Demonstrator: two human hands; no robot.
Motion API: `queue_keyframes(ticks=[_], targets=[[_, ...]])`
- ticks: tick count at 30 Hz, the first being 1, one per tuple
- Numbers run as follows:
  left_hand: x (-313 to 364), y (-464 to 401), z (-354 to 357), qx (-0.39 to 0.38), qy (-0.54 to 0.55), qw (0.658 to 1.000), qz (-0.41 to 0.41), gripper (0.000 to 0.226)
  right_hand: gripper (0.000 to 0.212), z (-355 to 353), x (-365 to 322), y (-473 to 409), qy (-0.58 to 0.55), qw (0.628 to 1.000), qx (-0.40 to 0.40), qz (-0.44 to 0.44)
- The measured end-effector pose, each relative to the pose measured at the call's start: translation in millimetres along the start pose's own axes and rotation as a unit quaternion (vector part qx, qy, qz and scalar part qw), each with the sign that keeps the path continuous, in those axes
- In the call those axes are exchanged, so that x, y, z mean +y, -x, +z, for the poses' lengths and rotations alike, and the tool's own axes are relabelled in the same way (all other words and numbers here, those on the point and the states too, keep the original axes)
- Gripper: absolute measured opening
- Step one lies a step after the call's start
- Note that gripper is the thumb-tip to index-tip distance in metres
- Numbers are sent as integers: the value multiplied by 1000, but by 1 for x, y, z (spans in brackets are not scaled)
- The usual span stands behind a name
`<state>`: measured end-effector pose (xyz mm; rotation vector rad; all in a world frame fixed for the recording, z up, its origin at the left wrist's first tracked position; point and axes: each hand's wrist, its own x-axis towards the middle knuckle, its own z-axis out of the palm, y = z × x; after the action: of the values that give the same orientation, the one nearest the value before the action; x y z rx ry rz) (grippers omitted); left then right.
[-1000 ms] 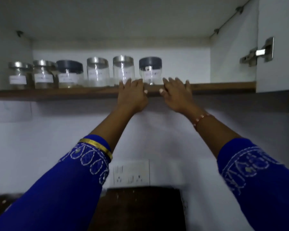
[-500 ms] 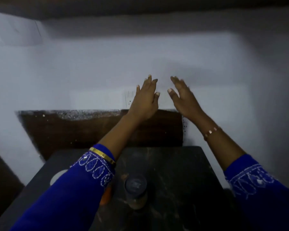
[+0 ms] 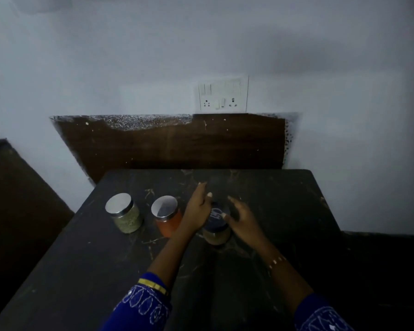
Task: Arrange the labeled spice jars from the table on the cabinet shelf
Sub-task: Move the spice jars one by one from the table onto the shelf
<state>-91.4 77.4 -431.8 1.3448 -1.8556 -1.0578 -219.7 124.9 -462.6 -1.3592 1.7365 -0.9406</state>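
- Fingers [image 3: 202, 191] of my left hand [image 3: 197, 211] and right hand [image 3: 240, 217] hang relaxed, flanking the dark-lidded jar [image 3: 216, 226].
- I count three jars on the surface [image 3: 285, 199]: green jar [image 3: 124, 212], orange jar [image 3: 166, 216].
- Labels unreadable.

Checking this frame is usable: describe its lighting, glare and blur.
Head view: dim, bluish light; the black marble table swallows detail. Soft glare on the two steel jar lids. The hands are slightly motion-blurred; jar labels unreadable. Wide-angle bending splays the table edges.
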Motion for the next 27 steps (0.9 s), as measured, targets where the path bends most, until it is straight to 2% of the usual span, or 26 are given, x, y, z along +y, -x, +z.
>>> queue_keyframes(ticks=[3,6,13,15,19,22,25,27], targets=[[-25,4,8,-30,51,996,-65,48,57,20,13,9,31,999,-28,-2],[-41,7,15,-27,57,994,-86,49,56,35,21,17,72,997,-30,-11],[-55,11,15,2,111,991,-76,44,43,55,29,30,106,989,97,-21],[-57,16,12,4,141,986,-93,41,38,55,29,31,94,987,126,-21],[-65,35,11,-15,195,971,-139,36,45,50,30,33,79,983,164,-19],[-67,45,11,-39,262,947,-181,35,41,41,28,36,55,982,182,13],[-64,42,5,-59,277,942,-178,34,38,30,18,39,-32,979,193,59],[-59,37,-4,-79,289,940,-161,31,37,20,6,42,-100,974,193,59]])
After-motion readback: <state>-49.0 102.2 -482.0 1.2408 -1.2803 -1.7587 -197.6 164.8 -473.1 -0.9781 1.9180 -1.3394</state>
